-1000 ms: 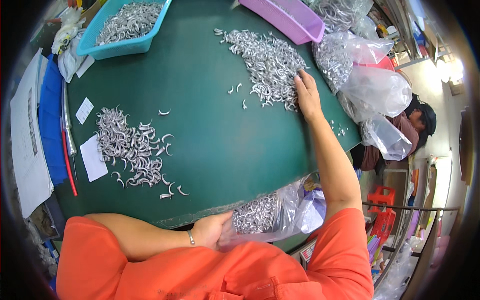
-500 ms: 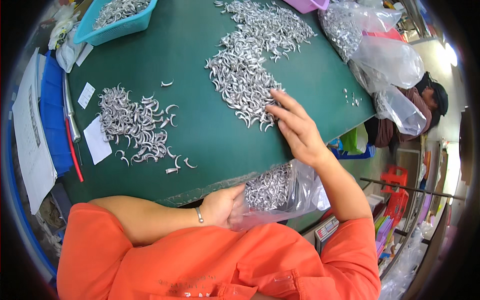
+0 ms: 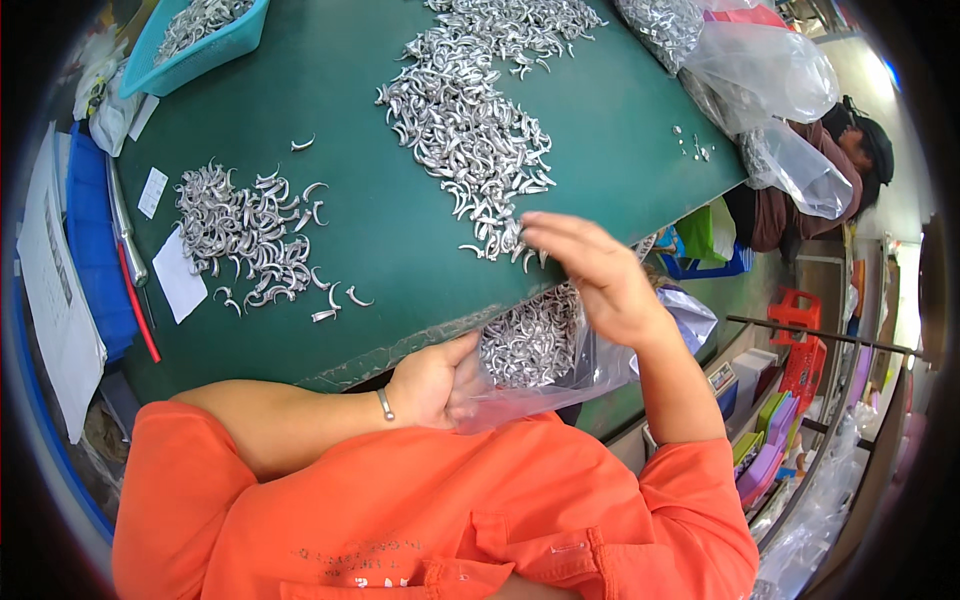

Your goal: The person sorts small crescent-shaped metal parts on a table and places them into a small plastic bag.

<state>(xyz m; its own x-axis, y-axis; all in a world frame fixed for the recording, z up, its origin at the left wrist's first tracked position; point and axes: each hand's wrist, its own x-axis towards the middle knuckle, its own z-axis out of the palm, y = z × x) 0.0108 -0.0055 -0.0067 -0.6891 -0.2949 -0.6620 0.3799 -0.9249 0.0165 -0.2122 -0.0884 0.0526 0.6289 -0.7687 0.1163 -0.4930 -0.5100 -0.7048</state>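
Note:
My left hand (image 3: 432, 384) is closed on the rim of a clear plastic bag (image 3: 515, 402) at the table's near edge. The bag's mouth is held just under the edge, and many small curved silver metal pieces (image 3: 530, 338) lie inside it. My right hand (image 3: 598, 272) is over the table edge above the bag, fingers stretched out together. Its fingertips are at the near end of a long heap of the same curved metal pieces (image 3: 468, 130) on the green tabletop (image 3: 360, 220). A few pieces lie just beneath the fingers.
A smaller heap of curved pieces (image 3: 245, 235) lies at left beside white paper slips (image 3: 180, 280). A turquoise basket (image 3: 215, 52) of pieces stands at the far left. Filled clear bags (image 3: 765, 75) line the right edge; beyond them is another person (image 3: 815, 185).
My right hand has drawn nearer, toward the bag, and the heap's near end now reaches closer to the edge. My left hand still grips the bag. The view has shifted slightly.

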